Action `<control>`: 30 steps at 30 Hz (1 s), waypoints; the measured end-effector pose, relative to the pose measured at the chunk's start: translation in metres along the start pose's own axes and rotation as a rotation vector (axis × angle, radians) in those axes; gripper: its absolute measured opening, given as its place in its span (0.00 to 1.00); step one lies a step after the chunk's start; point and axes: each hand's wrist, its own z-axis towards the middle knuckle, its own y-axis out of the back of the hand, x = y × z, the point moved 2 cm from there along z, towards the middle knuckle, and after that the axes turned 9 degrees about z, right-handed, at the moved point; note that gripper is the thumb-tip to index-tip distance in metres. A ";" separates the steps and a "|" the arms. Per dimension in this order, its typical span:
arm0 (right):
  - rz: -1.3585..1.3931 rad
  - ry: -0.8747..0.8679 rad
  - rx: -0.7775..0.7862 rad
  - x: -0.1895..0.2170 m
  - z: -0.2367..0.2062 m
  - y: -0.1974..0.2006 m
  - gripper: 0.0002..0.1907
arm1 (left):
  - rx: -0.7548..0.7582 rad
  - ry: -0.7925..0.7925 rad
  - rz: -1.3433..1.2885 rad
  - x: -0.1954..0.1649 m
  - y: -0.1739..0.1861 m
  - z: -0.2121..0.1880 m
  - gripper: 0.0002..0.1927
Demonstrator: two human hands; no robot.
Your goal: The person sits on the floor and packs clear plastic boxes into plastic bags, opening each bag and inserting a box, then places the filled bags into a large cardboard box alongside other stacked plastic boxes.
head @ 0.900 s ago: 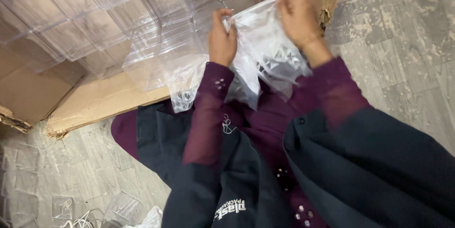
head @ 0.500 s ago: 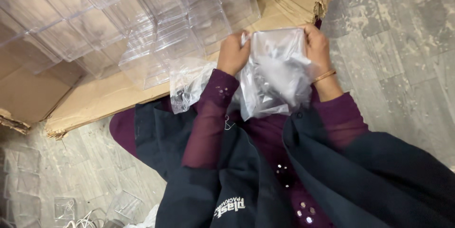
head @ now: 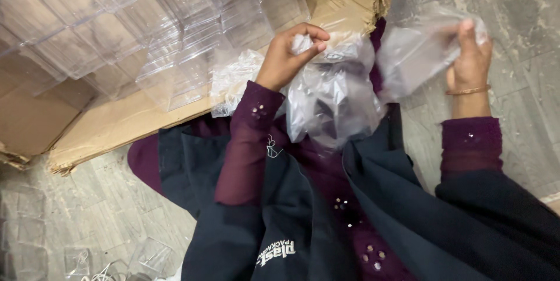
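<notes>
Pinched between the left hand's [head: 287, 53] fingers [head: 309, 40] is the mouth of a crumpled clear plastic bag [head: 332, 100], held over the lap; a clear square plastic box [head: 417, 53] is gripped in the right hand [head: 469, 59], apart from the bag. Unwrapping appears underway; a steady bag hold seems needed next.

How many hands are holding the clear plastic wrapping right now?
2. The left hand pinches the crumpled clear plastic wrapping at its top, over the lap; the right hand grips a pulled-out end near the grey floor.
</notes>
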 end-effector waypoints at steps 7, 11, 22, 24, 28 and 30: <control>-0.405 -0.460 -0.217 -0.106 0.040 0.075 0.28 | 0.078 0.049 -0.004 -0.013 0.002 0.007 0.10; 0.477 -0.125 -0.346 -0.085 0.105 0.054 0.29 | 0.080 -0.001 -0.022 -0.022 0.008 0.009 0.13; 0.047 -0.193 0.553 0.023 0.019 -0.174 0.23 | 0.085 -0.061 -0.187 -0.035 0.015 0.012 0.17; -0.062 -0.123 0.556 0.029 0.010 -0.205 0.15 | 0.060 -0.073 -0.204 -0.035 0.019 0.010 0.18; -0.153 -0.032 0.438 0.035 0.007 -0.227 0.07 | -0.052 0.006 -0.140 -0.027 0.033 -0.001 0.15; -0.351 0.068 0.453 0.036 0.002 -0.229 0.07 | -0.133 0.080 -0.161 -0.017 0.037 -0.004 0.12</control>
